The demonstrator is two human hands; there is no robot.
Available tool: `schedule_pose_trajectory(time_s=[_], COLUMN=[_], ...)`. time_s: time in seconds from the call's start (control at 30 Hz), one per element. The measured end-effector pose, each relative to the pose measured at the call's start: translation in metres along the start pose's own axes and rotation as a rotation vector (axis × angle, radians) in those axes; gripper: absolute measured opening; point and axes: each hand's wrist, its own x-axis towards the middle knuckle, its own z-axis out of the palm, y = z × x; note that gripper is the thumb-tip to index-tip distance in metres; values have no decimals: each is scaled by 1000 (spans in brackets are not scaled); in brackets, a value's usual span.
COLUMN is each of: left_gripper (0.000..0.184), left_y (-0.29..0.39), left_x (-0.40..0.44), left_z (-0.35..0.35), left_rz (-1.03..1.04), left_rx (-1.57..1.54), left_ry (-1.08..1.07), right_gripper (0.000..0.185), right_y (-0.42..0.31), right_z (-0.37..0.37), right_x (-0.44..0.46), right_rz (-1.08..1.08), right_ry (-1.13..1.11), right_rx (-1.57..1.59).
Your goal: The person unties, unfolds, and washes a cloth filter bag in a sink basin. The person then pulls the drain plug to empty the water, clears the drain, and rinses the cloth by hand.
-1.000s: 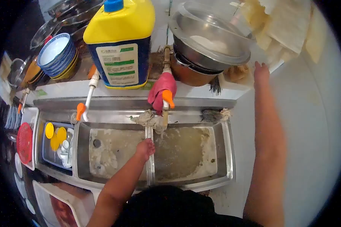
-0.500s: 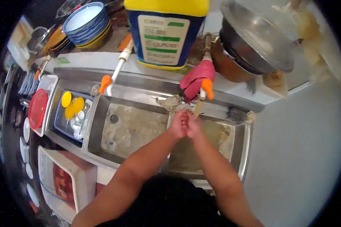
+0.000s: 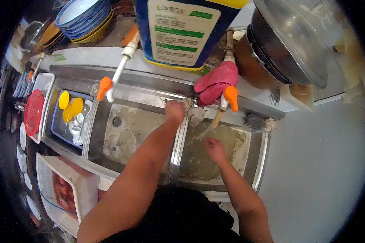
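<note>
Head view: left hand [image 3: 174, 111] at the grey rag [image 3: 196, 116] on the sink divider [image 3: 177, 153]; fingers hidden, grip cannot be told. Right hand [image 3: 216, 151] loosely curled near the water stream [image 3: 209, 131] over the right basin [image 3: 255, 152]; contents unclear. Judged step: handling the rag; shifting it would call for a firm left grip.

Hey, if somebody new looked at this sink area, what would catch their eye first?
Probably the big blue-and-yellow jug on the ledge, then the bright pink cloth below and to its right. Lower down, the left hand is at a greyish rag near the sink divider, while the right hand hangs over the right-hand basin.
</note>
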Motion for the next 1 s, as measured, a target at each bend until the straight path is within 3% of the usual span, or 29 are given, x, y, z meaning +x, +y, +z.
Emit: schedule_pose_trajectory(time_s=[0.07, 0.13, 0.17, 0.23, 0.27, 0.37, 0.43, 0.47, 0.53, 0.6, 0.7, 0.77, 0.8, 0.87, 1.0], left_gripper=[17, 16, 16, 20, 20, 18, 12, 12, 9, 10, 15, 21, 21, 22, 22], left_y=[-8, -10, -12, 4, 11, 18, 18, 21, 40, 48, 35, 33, 37, 51, 44], left_x=[17, 24, 26, 28, 25, 18, 14, 9, -5, -16, -25, -34, -43, -60, -61], left_z=[-2, -9, -14, -70, -95, -137, -148, -154, -177, -166, -128, -116, -119, -126, -78], left_rz=[37, 77, 79, -158, -157, -74, -105, -100, -186, -160, -66, -11, -6, 151, 318], left_rx=[47, -196, -191, -603, -595, -764, -1122, -1121, -1281, -1297, -1273, -1118, -1122, -710, -434], left_ry=[-127, 156, 152, 210, 205, 129, -105, -103, -600, -670, -716, -631, -631, -636, -500], right_gripper=[22, 21, 19, 17, 16, 13, 13, 16, 19, 23, 26, 22, 22, 17, 9], right_y=[19, 23, 23, 50, 59, 1, -21, -31, -74, -78, -50, -70, -58, -29, -50], right_z=[6, 6, 8, 29, 38, 25, 26, 26, 7, -1, -15, -46, -49, -52, -85], right_x=[0, -4, -4, 11, 15, 4, 9, 12, 3, 6, 10, -18, -16, -9, -23], right_rz=[-109, -75, -54, -25, -4, -108, -98, -84, -168, -254, -186, 127, 125, 17, -18], right_ry=[63, 63, 59, 70, 78, 85, 73, 58, 46, 35, -147, 90, 95, -6, -175], right_rx=[51, 144, 230, 201, 161, 378, 511, 643, 715, 784, 563, 1049, 1045, 1097, 1272])
